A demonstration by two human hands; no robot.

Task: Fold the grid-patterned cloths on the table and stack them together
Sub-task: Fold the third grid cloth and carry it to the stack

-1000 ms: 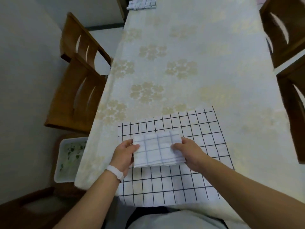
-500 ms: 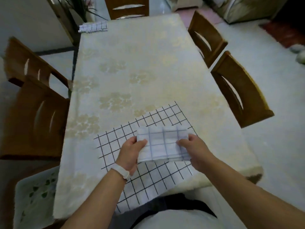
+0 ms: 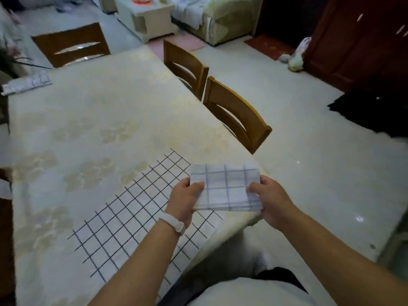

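A long table (image 3: 110,120) under a cream tablecloth with pale flower motifs fills the left of the view, with a light floor (image 3: 309,162) opening wide to its right. A spread cloth (image 3: 132,217), white with a black grid, lies flat at the table's near end, turned at an angle, and its near edge hangs over the table's rim towards the person.

Beyond the spread cloth the tabletop runs bare to the far left corner, where a small stack of folded grid cloths (image 3: 26,83) sits. To the right of the spread cloth, past the table edge, two wooden chairs (image 3: 238,115) stand side by side. A third chair (image 3: 70,44) closes the far end.

The folded cloth (image 3: 225,186) is held at the spread cloth's far right corner, over the table's near right corner. Whether it touches the table cannot be told. It is a neat white rectangle with thin blue-grey grid lines, and several layers show along its near edge.

The left hand (image 3: 185,202), with a white wristband (image 3: 172,225), pinches its left side, thumb on top. The right hand (image 3: 271,199) pinches the right side the same way.
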